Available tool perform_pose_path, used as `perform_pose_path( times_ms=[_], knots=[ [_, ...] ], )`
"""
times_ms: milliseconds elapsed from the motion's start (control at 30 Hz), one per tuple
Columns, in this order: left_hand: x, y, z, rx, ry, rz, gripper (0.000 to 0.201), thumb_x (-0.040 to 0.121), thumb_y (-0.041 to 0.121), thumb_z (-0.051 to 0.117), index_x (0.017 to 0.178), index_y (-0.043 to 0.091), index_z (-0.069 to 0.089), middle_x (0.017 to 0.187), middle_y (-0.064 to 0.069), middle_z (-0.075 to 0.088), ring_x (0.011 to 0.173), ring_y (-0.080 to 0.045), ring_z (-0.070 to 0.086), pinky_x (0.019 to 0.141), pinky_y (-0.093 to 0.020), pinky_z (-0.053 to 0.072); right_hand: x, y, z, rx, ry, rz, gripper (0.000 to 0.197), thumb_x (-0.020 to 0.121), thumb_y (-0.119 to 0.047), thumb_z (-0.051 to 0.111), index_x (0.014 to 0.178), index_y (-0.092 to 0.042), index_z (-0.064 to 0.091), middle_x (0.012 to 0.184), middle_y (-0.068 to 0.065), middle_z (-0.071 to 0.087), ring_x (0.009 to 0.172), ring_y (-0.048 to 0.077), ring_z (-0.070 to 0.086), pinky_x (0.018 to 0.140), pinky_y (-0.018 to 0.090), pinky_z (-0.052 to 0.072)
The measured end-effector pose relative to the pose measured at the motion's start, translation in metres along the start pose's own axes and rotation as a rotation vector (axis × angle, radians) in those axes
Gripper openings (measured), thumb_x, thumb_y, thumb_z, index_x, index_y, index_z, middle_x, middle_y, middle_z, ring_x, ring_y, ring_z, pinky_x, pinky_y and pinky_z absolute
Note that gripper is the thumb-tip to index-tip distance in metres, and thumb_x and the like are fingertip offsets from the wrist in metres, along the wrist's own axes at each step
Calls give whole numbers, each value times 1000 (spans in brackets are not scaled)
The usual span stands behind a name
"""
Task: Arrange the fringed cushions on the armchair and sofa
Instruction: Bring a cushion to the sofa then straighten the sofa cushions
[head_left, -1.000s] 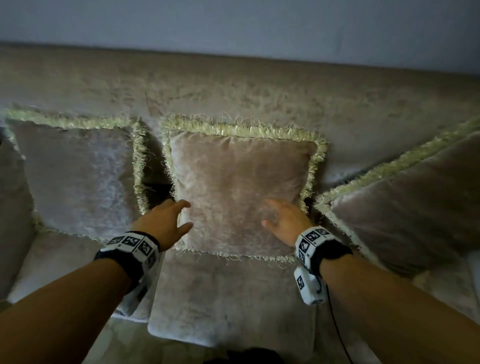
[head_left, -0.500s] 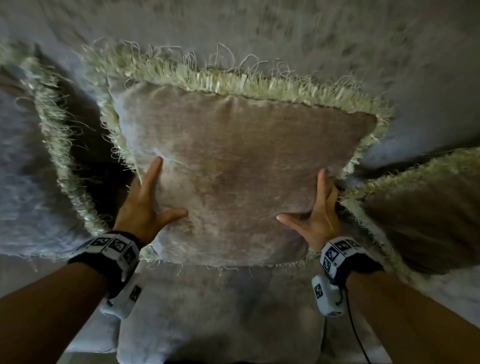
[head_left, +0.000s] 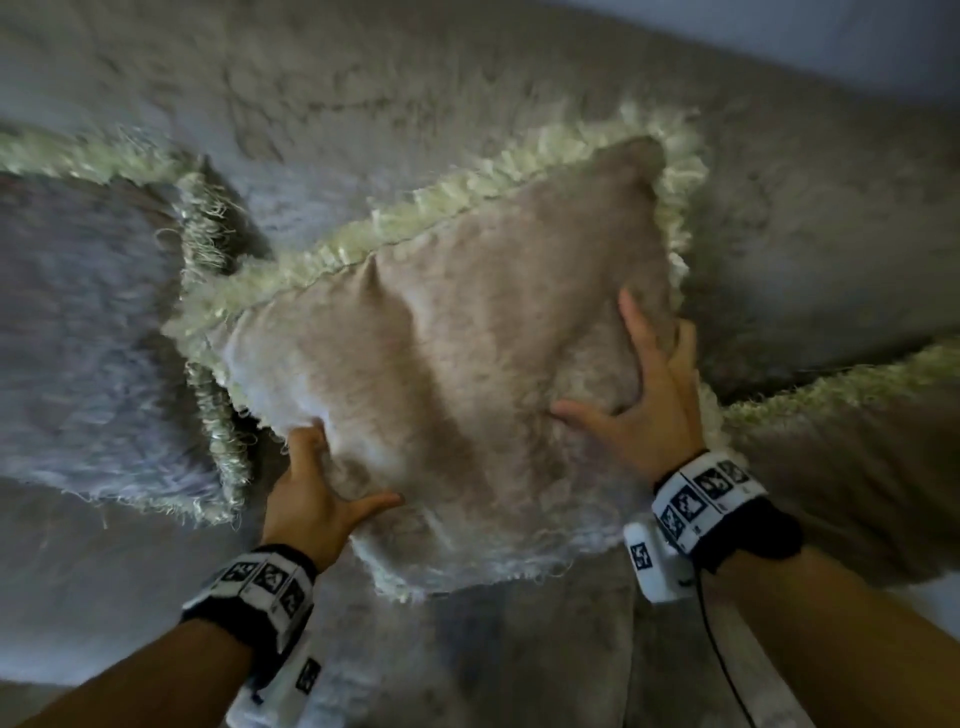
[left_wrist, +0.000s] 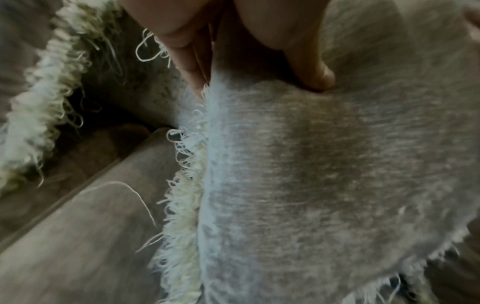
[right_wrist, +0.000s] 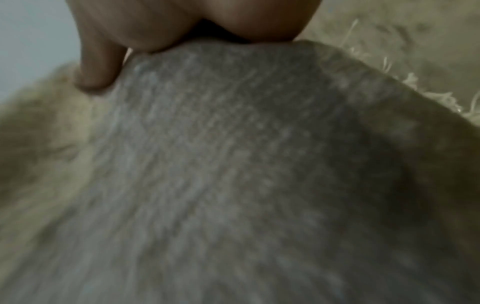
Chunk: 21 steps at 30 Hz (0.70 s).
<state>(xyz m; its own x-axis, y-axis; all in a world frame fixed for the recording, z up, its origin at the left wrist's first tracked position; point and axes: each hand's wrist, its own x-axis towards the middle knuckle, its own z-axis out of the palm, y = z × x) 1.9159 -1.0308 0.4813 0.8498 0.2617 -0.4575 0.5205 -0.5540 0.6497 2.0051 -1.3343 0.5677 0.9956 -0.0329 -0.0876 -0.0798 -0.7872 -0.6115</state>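
The middle fringed cushion, beige velvet with a cream fringe, is tilted against the sofa back, its right top corner raised. My left hand grips its lower left edge. In the left wrist view the thumb lies on the front and the fingers go behind the fringe. My right hand lies on the cushion's right side with straight fingers and a spread thumb. In the right wrist view the cushion fills the frame, blurred, with the thumb pressed into it.
A second fringed cushion leans at the left, close to the tilted one's corner. A third lies at the right, just beyond my right wrist. The seat cushion is below my hands. A pale wall shows above the sofa back.
The middle cushion stood square against the back; now it is turned so its right side is higher. My left hand has slid down to the lower left edge and taken hold.
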Motion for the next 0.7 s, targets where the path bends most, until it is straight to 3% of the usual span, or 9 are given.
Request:
perform_pose_path(
  times_ms=[100,167,233,333,433,533,700],
  knots=[
    [-13,0,14,-63,16,-78,105,46,51,88,125,14,29,130,-23,52,115,-40,53,94,-51,48,27,-19,-14,-139,-27,-249,107,60,-79,68,150,-53,18,137,14,32,126,38,39,100,57,43],
    [-15,4,25,-105,13,-109,105,54,44,90,130,10,26,132,-27,49,115,-41,53,94,-52,48,38,-25,-14,-188,-35,-287,105,61,-78,69,150,-51,20,132,14,34,122,36,40,99,54,43],
    [-12,9,34,-127,-4,-120,99,63,33,91,131,5,25,133,-29,48,115,-42,53,93,-51,46,43,-23,-12,-202,-29,-284,104,61,-80,67,149,-54,19,131,13,35,122,35,39,100,55,42],
    [-1,11,42,-106,-34,-125,100,64,37,90,133,8,23,128,-25,54,109,-42,57,84,-45,46,46,-9,-7,-223,-50,-245,102,60,-84,61,147,-61,11,134,14,33,122,37,40,100,58,42],
    [13,7,49,-129,-85,-129,100,64,38,90,131,15,19,133,-25,51,110,-43,58,88,-45,49,46,1,-2,-233,-86,-203,103,63,-80,65,147,-61,9,140,14,28,131,34,31,105,58,36],
    [24,5,58,-116,-98,-125,107,62,41,90,134,16,15,125,-23,55,104,-41,60,88,-50,53,44,6,3,-255,-102,-170,104,67,-74,69,149,-58,7,148,17,21,138,36,24,104,58,35],
    [31,9,62,-113,-85,-134,106,62,41,91,134,15,17,127,-18,54,113,-40,57,92,-49,50,38,10,4,-251,-98,-128,102,69,-73,68,147,-60,3,159,19,9,145,42,17,108,64,33]
  ],
)
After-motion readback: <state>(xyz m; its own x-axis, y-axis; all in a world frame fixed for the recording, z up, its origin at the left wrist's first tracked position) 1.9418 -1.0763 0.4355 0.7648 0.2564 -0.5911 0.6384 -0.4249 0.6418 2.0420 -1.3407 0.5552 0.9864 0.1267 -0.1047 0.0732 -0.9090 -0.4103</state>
